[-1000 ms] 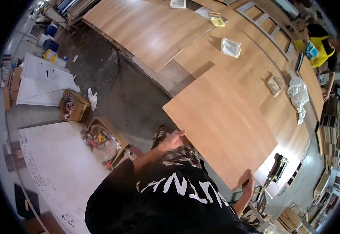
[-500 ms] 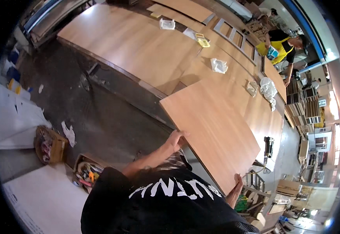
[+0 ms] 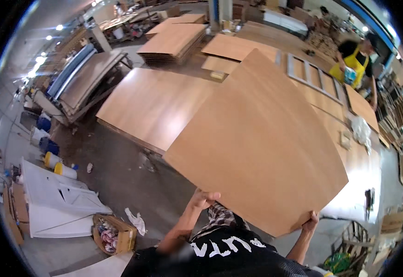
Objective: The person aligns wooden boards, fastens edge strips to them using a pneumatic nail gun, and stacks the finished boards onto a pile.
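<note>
A broad wooden panel (image 3: 257,143) with a smooth light-brown face is held up in front of me, tilted over the workbench. My left hand (image 3: 204,198) grips its near left edge, the thumb lying on the edge and the fingers beneath. At the panel's near right corner, my right hand (image 3: 310,221) is closed round the edge. Much of the large board-topped workbench (image 3: 160,104) behind is hidden by the panel.
Beyond the panel lie a grey frame (image 3: 314,78) and a clear plastic bag (image 3: 361,131). A person in a yellow apron (image 3: 351,67) stands at the far right. Stacked boards (image 3: 174,41) are at the back; a cardboard box (image 3: 113,234) sits on the floor at left.
Both hands have raised and tilted the panel, which now covers more of the bench. My view has lifted, bringing the board stack at the back into sight.
</note>
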